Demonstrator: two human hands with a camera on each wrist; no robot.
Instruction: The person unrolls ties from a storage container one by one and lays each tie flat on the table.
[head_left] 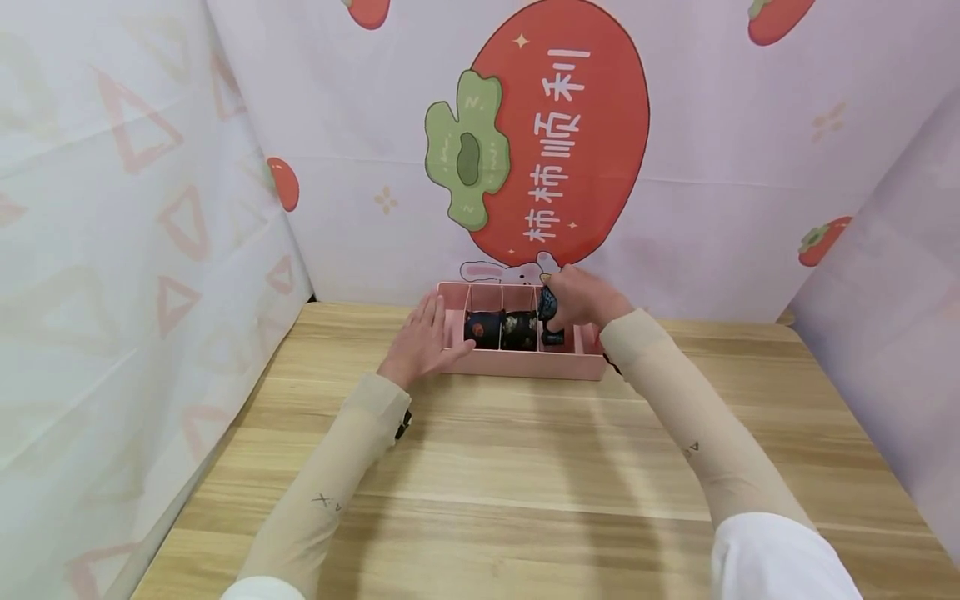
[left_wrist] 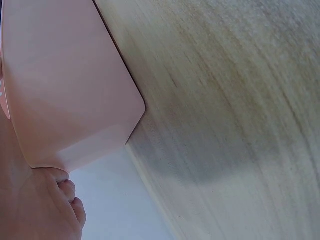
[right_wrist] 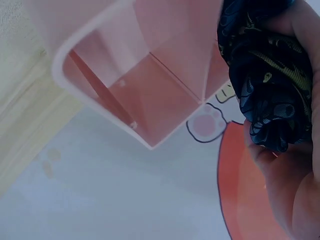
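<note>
A long pink compartment box (head_left: 525, 363) stands against the back wall. Its second and third compartments from the left each hold a rolled dark patterned cloth, one with an orange mark (head_left: 483, 330), the other with pale motifs (head_left: 519, 331). My left hand (head_left: 424, 342) rests on the box's left end, fingers extended along it and thumb out over the front rim. Over the fourth compartment, my right hand (head_left: 581, 298) grips another rolled dark patterned cloth (right_wrist: 274, 87). In the right wrist view, this cloth shows gold and blue markings and bunched folds at its end.
Behind the box hangs a pale backdrop printed with a large red persimmon (head_left: 577, 133). A white curtain (head_left: 112, 250) with pink triangles closes off the left side. The box stands on a wood-grain table (head_left: 510, 492).
</note>
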